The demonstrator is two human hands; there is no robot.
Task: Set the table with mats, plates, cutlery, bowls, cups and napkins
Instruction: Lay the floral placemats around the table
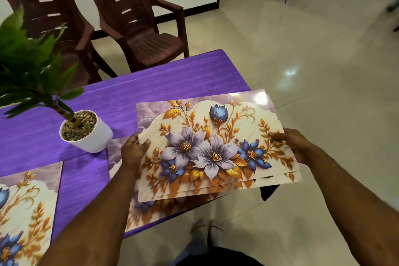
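Head view: both hands grip a mat stack by its short edges, left hand, right hand, above the purple tabletop corner. Two mats lie below: one left, another under the stack. Potted plant just left; two chairs behind.

No text, label, brand, number or sign can be read anywhere; the mats carry only a printed flower pattern.
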